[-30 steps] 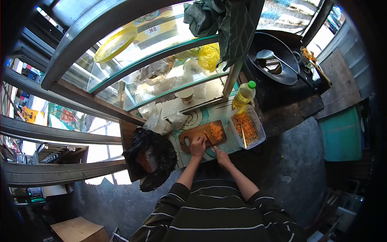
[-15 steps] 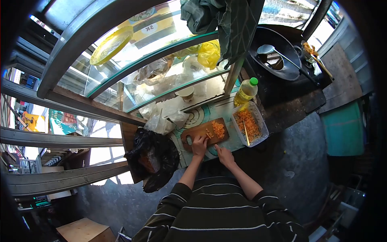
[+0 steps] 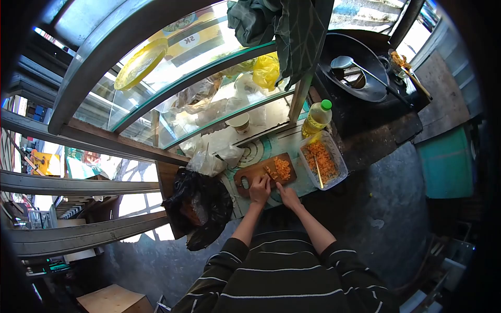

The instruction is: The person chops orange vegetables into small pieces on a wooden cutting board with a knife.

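Note:
A wooden cutting board (image 3: 251, 173) with a handle hole lies on the counter. On its right half sits a heap of chopped orange pieces (image 3: 282, 168) that look like carrot, with a few strips just left of it. My left hand (image 3: 259, 190) rests on the board's near edge, its bent fingers pressed down at the carrot strips. My right hand (image 3: 288, 196) is closed at the board's lower right corner; what it grips is too small and hidden to make out. Right of the board stands a clear plastic tub (image 3: 339, 166) of chopped orange pieces with a yellow-handled utensil in it.
A green-capped bottle (image 3: 316, 119) of yellow liquid stands behind the tub. Further right, a wok (image 3: 373, 86) holding a ladle (image 3: 343, 62) sits on the stove. Left are a black plastic bag (image 3: 216, 201) and clear bags (image 3: 206, 163). A glass display case (image 3: 209, 78) rises behind, near a paper cup (image 3: 239, 124).
My right hand has moved slightly up and left, closer to the board's edge. My left hand stays at the strips with its fingers shifted a little. The view has tilted slightly.

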The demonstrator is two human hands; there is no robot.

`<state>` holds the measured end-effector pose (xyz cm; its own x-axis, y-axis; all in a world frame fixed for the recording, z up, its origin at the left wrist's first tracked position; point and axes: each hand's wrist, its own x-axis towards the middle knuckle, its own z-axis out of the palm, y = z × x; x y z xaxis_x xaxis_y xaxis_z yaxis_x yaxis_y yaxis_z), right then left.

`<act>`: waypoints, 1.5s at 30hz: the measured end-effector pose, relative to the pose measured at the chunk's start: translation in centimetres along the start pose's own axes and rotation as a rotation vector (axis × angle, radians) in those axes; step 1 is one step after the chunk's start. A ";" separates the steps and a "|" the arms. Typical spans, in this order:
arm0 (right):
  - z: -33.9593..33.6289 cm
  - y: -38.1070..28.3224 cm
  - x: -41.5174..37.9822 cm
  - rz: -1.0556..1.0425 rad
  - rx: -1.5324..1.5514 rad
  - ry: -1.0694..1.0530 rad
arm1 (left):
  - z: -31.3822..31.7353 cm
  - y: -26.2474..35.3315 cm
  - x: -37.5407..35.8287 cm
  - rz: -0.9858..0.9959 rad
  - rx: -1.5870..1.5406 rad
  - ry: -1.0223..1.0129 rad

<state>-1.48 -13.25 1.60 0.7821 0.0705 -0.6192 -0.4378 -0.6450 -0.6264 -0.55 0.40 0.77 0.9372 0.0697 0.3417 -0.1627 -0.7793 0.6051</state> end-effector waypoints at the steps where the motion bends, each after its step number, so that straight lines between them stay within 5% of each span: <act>1: 0.0 0.5 -0.1 -0.002 -0.001 0.002 | 0.0 0.1 0.0 0.013 0.029 0.027; 45: -0.3 -1.5 -2.7 0.066 -0.157 0.042 | -0.8 -0.6 0.0 -0.108 0.061 -0.080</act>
<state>-2.81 -12.71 4.39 0.7731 -0.0057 -0.6343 -0.4169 -0.7582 -0.5013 -0.72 1.38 1.01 0.9701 0.1072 0.2176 -0.0431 -0.8067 0.5894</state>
